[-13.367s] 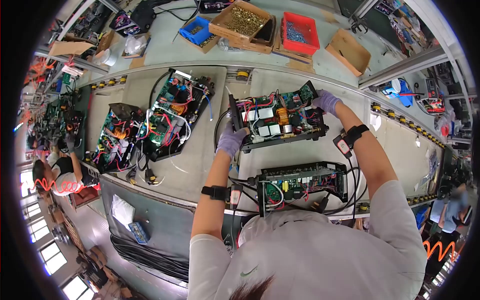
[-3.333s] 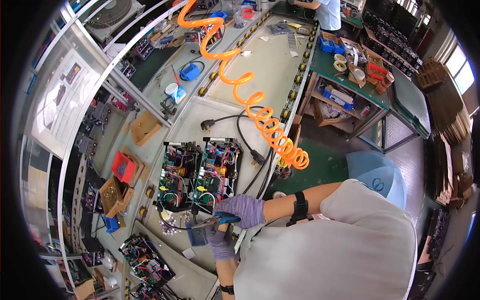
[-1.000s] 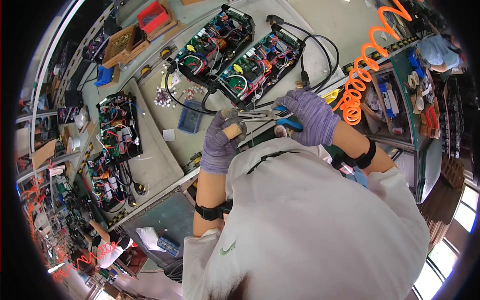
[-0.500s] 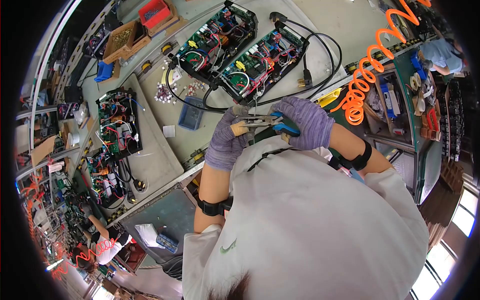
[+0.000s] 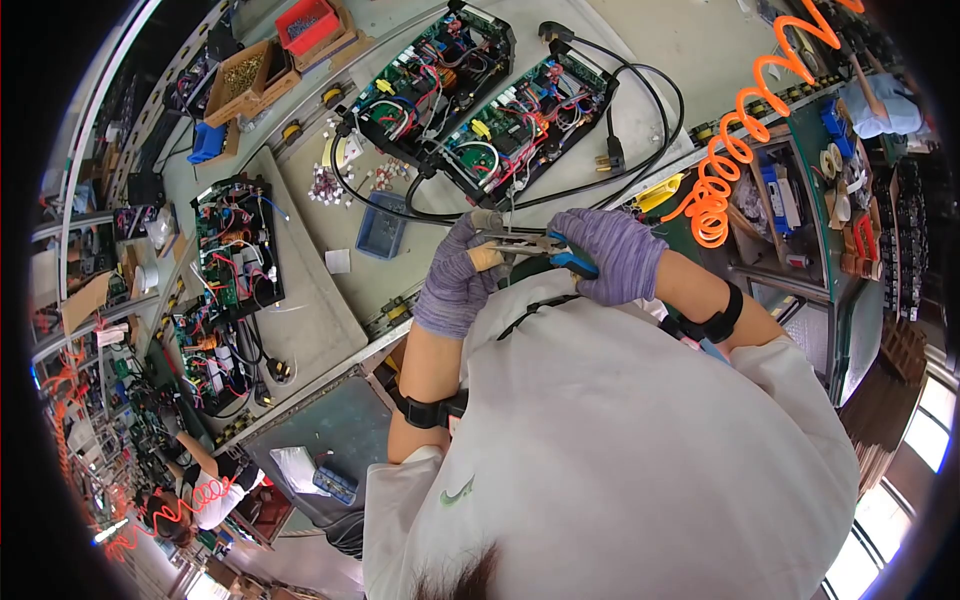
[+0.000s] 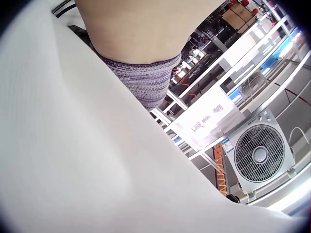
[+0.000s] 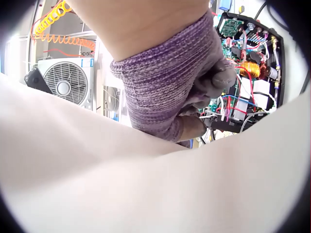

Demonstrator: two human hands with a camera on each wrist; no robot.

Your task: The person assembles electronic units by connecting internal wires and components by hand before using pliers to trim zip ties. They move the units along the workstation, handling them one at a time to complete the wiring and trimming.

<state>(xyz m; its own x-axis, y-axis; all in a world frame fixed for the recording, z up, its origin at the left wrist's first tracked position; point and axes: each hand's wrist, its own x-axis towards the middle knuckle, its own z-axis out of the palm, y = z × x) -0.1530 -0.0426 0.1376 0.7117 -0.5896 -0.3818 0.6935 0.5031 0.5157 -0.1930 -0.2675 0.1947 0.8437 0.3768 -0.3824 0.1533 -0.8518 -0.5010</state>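
Observation:
In the head view, my gloved right hand (image 5: 612,255) grips the blue handles of metal pliers (image 5: 530,243), whose nose points left. My gloved left hand (image 5: 458,275) has finger and thumb bent about that nose; what lies between them there is hidden. Just beyond the hands, a black power cord (image 5: 445,218) runs past the left fingertips. Two open-topped circuit units (image 5: 435,85) in black housings stand behind it, full of green boards and coloured wires. The right wrist view shows the right glove (image 7: 163,82) with curled fingers; the left wrist view shows only the glove cuff (image 6: 143,82).
A blue bin (image 5: 381,226) stands left of the hands, near scattered small white parts (image 5: 328,188). Further left is another circuit unit (image 5: 238,245). An orange coiled hose (image 5: 710,195) hangs at the right. Cardboard (image 5: 240,82) and red trays (image 5: 306,25) line the back.
Earlier, both hands held a circuit unit; later the right hand took up the pliers. Over the last second, the right hand has shifted slightly left and down, and the left hand slightly right.

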